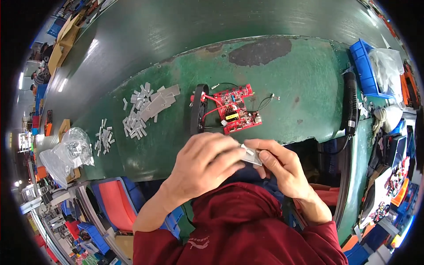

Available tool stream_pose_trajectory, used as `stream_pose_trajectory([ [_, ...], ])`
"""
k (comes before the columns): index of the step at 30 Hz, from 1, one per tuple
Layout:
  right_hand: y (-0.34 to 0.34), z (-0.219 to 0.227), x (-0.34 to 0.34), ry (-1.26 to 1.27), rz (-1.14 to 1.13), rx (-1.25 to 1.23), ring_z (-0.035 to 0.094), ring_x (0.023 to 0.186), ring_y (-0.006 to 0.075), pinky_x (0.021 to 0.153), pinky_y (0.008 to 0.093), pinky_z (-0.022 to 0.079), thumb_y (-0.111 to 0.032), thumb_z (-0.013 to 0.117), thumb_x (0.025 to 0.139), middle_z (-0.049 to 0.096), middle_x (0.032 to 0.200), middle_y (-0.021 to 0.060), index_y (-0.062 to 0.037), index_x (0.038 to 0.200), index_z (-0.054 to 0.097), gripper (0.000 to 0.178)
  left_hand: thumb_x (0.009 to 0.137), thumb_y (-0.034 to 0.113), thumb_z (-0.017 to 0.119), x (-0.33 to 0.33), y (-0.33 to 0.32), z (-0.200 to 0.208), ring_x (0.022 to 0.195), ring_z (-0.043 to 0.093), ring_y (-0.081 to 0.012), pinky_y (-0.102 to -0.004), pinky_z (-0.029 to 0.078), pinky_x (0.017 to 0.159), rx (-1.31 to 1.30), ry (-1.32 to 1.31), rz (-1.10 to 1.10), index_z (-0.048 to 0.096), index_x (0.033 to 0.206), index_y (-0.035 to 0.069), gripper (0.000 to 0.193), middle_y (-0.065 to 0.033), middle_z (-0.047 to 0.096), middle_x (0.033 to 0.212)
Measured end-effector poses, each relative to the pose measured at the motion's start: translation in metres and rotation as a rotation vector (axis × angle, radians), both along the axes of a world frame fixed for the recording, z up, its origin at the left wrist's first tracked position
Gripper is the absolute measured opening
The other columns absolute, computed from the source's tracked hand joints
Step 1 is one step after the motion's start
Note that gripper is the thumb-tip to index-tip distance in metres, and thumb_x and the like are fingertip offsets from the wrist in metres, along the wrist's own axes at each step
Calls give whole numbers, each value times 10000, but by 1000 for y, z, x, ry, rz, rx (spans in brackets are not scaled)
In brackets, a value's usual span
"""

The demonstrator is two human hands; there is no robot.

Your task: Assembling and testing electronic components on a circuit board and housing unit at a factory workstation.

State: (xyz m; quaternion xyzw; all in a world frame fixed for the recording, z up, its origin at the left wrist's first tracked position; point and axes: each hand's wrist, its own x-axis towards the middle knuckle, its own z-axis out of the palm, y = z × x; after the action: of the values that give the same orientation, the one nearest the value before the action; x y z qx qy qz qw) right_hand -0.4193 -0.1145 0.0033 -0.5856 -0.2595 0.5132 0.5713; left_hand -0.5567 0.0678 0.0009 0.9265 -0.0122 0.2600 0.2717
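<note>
My right hand [289, 172] pinches a small flat grey metal plate [252, 160] between thumb and fingers, just past the bench's near edge. A small white strip [247, 150] lies on the plate. Close against its left side is my left hand [205, 163], fingers bent toward the plate and smeared by motion; whether they hold anything is hidden. Beyond the hands, a red circuit board [238, 108] with wires lies on the bench, beside a black curved frame [199, 110] standing at its left. Farther left are stacked grey metal plates [161, 102].
Small metal pieces [134, 121] lie heaped by the stacked plates, with another pile [104, 138] nearer left. A clear plastic bag [73, 150] sits at the bench's left edge. On the right are a black corded tool [350, 104] and a blue bin [369, 68].
</note>
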Motion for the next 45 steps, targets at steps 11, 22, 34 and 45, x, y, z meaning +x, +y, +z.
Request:
stream_pose_trajectory([
  [11,15,-17,10,16,70,-63,503,720,106,645,257,435,-100,498,1036,560,848,49,18,1283,579,285,651,115,813,-7,4,-23,795,594,-140,-315,479,725,297,-13,-30,711,963,159,331,34,601,926],
  [22,35,-45,37,-1097,47,269,572,797,239,683,355,479,-48,815,683,592,941,58,-79,985,682,332,679,93,806,14,1,-26,792,592,-212,-374,431,811,126,160,196,670,931,122,288,2,614,905],
  [34,-7,-31,66,-1286,-316,-105,614,988,259,809,341,484,-11,762,790,655,1066,130,-25,1080,667,306,746,119,766,18,8,-29,787,591,-186,-362,440,795,250,243,221,704,1009,80,274,-13,592,898],
  [45,-92,-49,155,-1512,-799,-720,585,1152,350,990,415,453,-303,698,925,608,1241,198,-92,1340,588,479,736,47,760,18,-11,-23,665,570,-170,-326,448,693,243,168,92,732,964,53,231,3,536,753],
])
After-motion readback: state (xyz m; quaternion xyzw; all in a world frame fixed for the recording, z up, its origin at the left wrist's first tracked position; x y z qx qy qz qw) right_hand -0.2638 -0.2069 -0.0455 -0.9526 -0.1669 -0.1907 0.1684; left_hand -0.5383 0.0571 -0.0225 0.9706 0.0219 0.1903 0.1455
